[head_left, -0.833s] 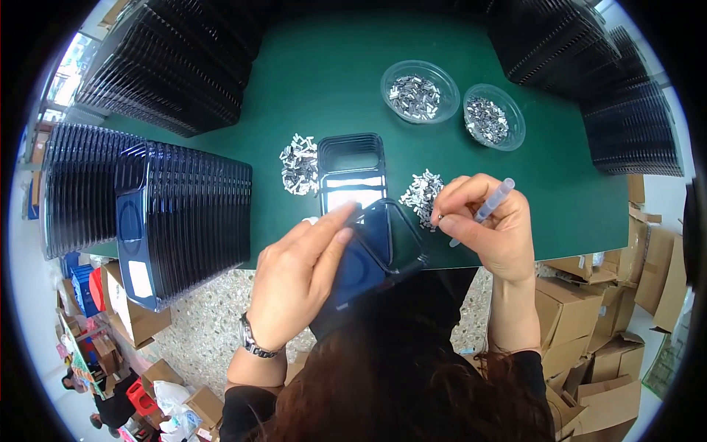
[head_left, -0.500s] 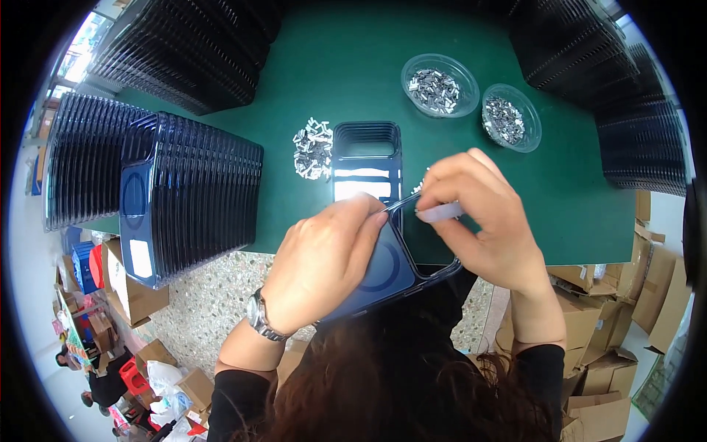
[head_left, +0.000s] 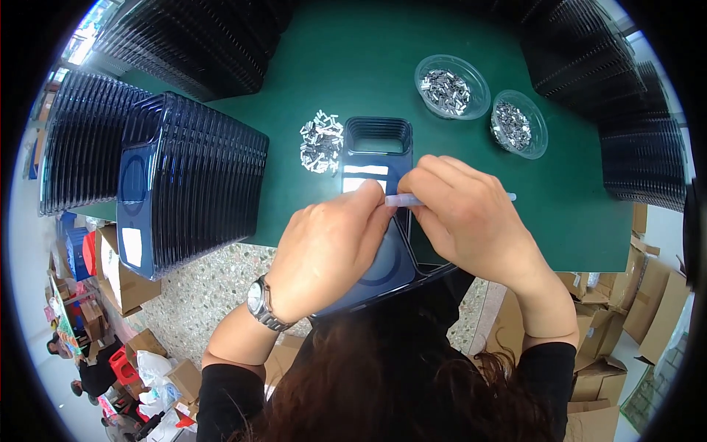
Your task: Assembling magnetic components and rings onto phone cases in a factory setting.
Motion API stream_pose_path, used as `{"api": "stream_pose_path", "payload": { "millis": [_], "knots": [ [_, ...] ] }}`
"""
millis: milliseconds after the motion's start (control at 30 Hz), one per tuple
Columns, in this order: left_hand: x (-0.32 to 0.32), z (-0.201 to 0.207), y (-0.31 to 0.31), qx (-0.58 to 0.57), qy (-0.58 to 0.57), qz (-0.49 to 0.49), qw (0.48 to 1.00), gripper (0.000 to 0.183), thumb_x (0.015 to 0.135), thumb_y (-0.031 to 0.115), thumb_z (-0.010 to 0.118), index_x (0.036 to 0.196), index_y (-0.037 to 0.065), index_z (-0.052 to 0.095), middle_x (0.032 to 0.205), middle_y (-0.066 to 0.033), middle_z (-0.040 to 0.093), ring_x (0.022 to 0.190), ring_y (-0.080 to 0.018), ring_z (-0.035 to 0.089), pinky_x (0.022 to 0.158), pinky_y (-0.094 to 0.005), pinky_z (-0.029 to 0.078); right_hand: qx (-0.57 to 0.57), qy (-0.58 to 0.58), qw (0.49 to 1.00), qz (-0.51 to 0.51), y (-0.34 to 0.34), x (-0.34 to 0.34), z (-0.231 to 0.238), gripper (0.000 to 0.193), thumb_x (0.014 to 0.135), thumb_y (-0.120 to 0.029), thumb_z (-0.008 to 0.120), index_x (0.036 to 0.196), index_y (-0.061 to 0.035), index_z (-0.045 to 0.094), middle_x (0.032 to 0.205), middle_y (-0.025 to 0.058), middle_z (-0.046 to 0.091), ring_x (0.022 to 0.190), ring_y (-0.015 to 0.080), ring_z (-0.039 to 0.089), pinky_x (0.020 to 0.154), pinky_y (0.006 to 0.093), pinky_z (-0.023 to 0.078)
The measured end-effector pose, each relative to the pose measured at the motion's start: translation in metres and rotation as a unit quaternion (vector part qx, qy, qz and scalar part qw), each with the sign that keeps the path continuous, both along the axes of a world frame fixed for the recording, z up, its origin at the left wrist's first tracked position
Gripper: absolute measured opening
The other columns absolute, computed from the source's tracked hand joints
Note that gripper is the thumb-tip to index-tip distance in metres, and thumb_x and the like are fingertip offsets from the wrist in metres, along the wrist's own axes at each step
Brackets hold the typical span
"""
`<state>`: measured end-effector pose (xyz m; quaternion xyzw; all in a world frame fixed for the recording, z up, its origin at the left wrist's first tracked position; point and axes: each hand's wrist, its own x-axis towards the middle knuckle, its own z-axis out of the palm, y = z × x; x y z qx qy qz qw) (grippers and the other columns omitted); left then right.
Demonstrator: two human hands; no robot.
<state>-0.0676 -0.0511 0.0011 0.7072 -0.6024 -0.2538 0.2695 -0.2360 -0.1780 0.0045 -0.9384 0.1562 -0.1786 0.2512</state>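
The flat green desk [head_left: 353, 59] carries, at left, a tall stack of dark-blue, glossy plastic cases [head_left: 210, 177]; whether these are finished cannot be told. The left hand [head_left: 324, 239] pinches a dark-blue, rectangular plastic case [head_left: 383, 272] at the desk's near edge, work on it judged incomplete. Two clear, round plastic bowls [head_left: 480, 99] hold unused pieces. The right hand [head_left: 468, 217] grips a pale, pen-shaped tool [head_left: 403, 200], its end meeting the left fingertips; contact detail is hidden. Small silver pieces [head_left: 321, 141] remain heaped loose.
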Motion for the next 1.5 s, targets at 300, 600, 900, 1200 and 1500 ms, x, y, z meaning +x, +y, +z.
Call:
{"api": "stream_pose_path", "payload": {
  "millis": [300, 600, 900, 1200, 1500],
  "knots": [
    [0.009, -0.005, 0.005, 0.027, 0.118, 0.005, 0.993, 0.015, 0.103, 0.013, 0.066, 0.094, 0.001, 0.061, 0.070, -0.0198, 0.062, 0.061, -0.0385, 0.062, 0.056, -0.0410, 0.046, 0.123, 0.084, 0.986, 0.074, -0.015, 0.001, 0.009, 0.022, 0.091, -0.006, 0.072, 0.113, -0.0022, 0.069, 0.102, 0.0132, 0.069, 0.096, 0.0346, 0.068, 0.076, 0.0411, 0.054],
    [0.010, -0.004, 0.010, 0.005, 0.037, 0.008, 0.999, 0.013, 0.103, 0.013, 0.065, 0.095, 0.003, 0.062, 0.074, -0.0191, 0.066, 0.070, -0.0400, 0.067, 0.061, -0.0440, 0.050, -0.157, 0.200, 0.964, 0.082, -0.001, 0.004, 0.031, 0.031, 0.091, -0.015, 0.075, 0.119, -0.0022, 0.071, 0.097, 0.0049, 0.063, 0.087, 0.0233, 0.060, 0.065, 0.0366, 0.051],
    [0.022, -0.001, 0.014, -0.001, 0.000, 0.041, 0.999, 0.011, 0.102, 0.014, 0.066, 0.098, 0.004, 0.063, 0.081, -0.0188, 0.069, 0.076, -0.0411, 0.069, 0.064, -0.0476, 0.052, -0.182, 0.105, 0.977, 0.040, 0.003, 0.025, 0.018, 0.011, 0.085, -0.013, 0.072, 0.093, -0.0068, 0.065, 0.083, 0.0036, 0.057, 0.079, 0.0217, 0.061, 0.063, 0.0360, 0.054],
    [0.036, -0.017, 0.039, -0.001, 0.270, 0.068, 0.960, 0.012, 0.101, 0.010, 0.069, 0.106, 0.000, 0.063, 0.088, -0.0137, 0.074, 0.083, -0.0251, 0.077, 0.073, -0.0338, 0.057, 0.115, 0.104, 0.988, 0.005, -0.084, 0.088, 0.009, 0.024, 0.094, -0.019, 0.072, 0.109, -0.0006, 0.076, 0.100, 0.0179, 0.074, 0.092, 0.0376, 0.070, 0.083, 0.0422, 0.056],
    [0.049, -0.027, 0.062, -0.053, 0.262, 0.107, 0.958, 0.012, 0.100, 0.010, 0.070, 0.105, 0.000, 0.064, 0.090, -0.0113, 0.075, 0.083, -0.0228, 0.077, 0.072, -0.0324, 0.057, -0.020, 0.297, 0.954, 0.040, -0.101, 0.182, -0.061, 0.023, 0.087, -0.015, 0.072, 0.104, -0.0018, 0.078, 0.100, 0.0230, 0.076, 0.097, 0.0418, 0.073, 0.088, 0.0484, 0.057]
  ]
}}
